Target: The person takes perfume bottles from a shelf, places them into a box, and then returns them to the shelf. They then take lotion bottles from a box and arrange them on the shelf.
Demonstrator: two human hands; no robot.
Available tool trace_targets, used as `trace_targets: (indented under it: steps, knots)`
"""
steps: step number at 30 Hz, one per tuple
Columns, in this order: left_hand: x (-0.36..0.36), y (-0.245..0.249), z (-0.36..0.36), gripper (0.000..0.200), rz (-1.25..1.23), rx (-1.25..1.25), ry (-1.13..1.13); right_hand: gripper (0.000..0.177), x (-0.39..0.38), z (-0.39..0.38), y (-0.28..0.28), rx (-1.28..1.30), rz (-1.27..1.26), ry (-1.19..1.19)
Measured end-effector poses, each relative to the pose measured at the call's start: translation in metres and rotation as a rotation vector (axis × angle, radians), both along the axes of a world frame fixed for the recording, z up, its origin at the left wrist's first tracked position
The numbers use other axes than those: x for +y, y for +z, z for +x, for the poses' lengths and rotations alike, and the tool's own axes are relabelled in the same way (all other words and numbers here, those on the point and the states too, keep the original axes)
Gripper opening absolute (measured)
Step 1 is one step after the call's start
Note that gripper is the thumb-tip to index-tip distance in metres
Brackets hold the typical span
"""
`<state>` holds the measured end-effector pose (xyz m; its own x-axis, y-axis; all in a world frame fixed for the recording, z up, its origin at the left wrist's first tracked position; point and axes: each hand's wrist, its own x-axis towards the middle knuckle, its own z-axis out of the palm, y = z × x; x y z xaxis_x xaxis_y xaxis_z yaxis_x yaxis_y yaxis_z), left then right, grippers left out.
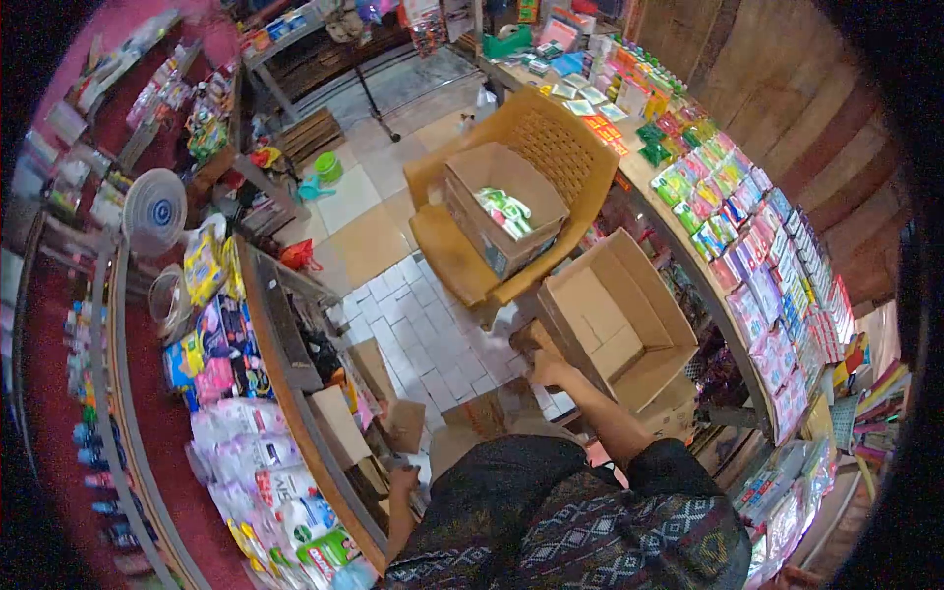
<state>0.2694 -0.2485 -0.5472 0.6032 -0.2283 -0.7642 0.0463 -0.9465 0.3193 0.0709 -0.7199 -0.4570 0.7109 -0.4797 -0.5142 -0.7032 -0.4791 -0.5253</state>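
Observation:
My right hand [554, 372] is at the left side of an open cardboard box [618, 320], its fingers closed on a brown cardboard flap [528, 338]. The bare bottom of this box shows. At the lower left, my left hand [402, 479] hangs beside cardboard pieces [402, 425] near the low shelf; its fingers are small and blurred, and its grip cannot be made out. A second cardboard box [472, 211] with green and white packets [506, 212] in it sits on a tan woven chair [558, 138].
A long counter [644, 177] with rows of packets curves along the right. On the left stands a wooden-edged shelf [285, 413] with bagged goods. A white fan [154, 211], a green pot [327, 167] and a red bag [298, 256] are farther back. Tiled floor [423, 329] shows between.

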Motion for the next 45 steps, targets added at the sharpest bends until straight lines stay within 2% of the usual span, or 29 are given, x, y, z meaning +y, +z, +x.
trace_targets:
  steps: [2,3,5,6,7,8,9,12,16,17,20,23,25,28,30,32,34,35,37,38,40,45]
  knots:
    - [-0.045,0.011,0.027,0.047,-0.097,-0.073,0.003,0.037,-0.024,0.016,-0.023,-0.091,0.002,0.052]
    - [-0.062,0.011,0.039,0.04,-0.146,-0.108,0.004,0.038,-0.028,0.021,-0.02,-0.121,0.015,-0.003]
    - [-0.09,0.011,0.059,0.048,-0.219,0.014,0.043,0.042,-0.031,0.03,-0.014,-0.181,0.037,-0.114]
    - [-0.102,0.008,0.073,0.053,-0.254,0.075,0.061,0.042,-0.035,0.037,-0.012,-0.119,0.068,-0.111]
    - [-0.112,-0.006,0.089,0.05,-0.183,0.006,-0.16,0.042,-0.039,0.044,-0.014,-0.059,0.099,-0.11]
    - [-0.114,-0.016,0.1,0.049,-0.155,0.018,-0.219,0.043,-0.04,0.05,-0.016,0.002,0.134,-0.111]
    - [-0.118,-0.021,0.113,0.049,-0.114,0.037,-0.266,0.046,-0.04,0.054,-0.029,0.09,0.0,-0.036]
    - [-0.125,-0.028,0.15,0.049,-0.007,0.118,-0.342,0.049,-0.044,0.073,-0.011,0.173,0.098,0.024]
    - [-0.143,-0.033,0.215,0.049,0.11,0.188,-0.447,0.051,-0.056,0.103,0.002,0.15,0.076,-0.086]
    - [-0.153,-0.035,0.235,0.049,0.133,0.191,-0.486,0.047,-0.06,0.109,0.005,0.113,-0.011,-0.128]
    - [-0.191,-0.041,0.295,0.05,0.211,0.196,-0.637,0.044,-0.076,0.132,-0.009,0.142,-0.015,-0.335]
    - [-0.249,-0.053,0.347,0.05,0.257,0.131,-0.817,0.034,-0.1,0.162,0.045,-0.169,0.017,-0.514]
    - [-0.291,-0.067,0.376,0.051,0.229,-0.002,-0.957,0.029,-0.118,0.17,0.046,-0.325,0.004,-0.587]
    - [-0.351,-0.096,0.396,0.051,0.027,-0.361,-1.109,0.021,-0.15,0.173,0.035,-0.474,-0.096,-0.638]
    - [-0.416,-0.014,0.371,0.047,-0.196,-0.256,-0.92,0.017,-0.171,0.179,0.031,-0.539,-0.132,-0.7]
    - [-0.453,-0.013,0.348,0.04,-0.242,-0.196,-0.639,0.017,-0.197,0.182,0.013,-0.56,-0.087,-0.744]
    - [-0.494,0.016,0.317,0.038,-0.361,-0.08,-0.576,0.02,-0.222,0.187,-0.006,-0.533,-0.042,-0.816]
    - [-0.503,0.001,0.307,0.039,-0.402,-0.084,-0.585,0.023,-0.234,0.191,-0.003,-0.559,-0.141,-0.806]
    - [-0.515,-0.017,0.29,0.04,-0.465,-0.104,-0.661,0.025,-0.256,0.198,-0.007,-0.558,-0.107,-0.812]
    - [-0.517,-0.019,0.281,0.037,-0.466,-0.055,-0.623,0.025,-0.268,0.2,-0.008,-0.552,-0.094,-0.814]
    - [-0.536,0.027,0.259,0.037,-0.432,0.001,-0.588,0.035,-0.287,0.204,-0.021,-0.427,0.005,-0.831]
    - [-0.544,0.021,0.252,0.036,-0.545,0.092,-0.471,0.056,-0.325,0.228,-0.088,-0.179,0.144,-0.829]
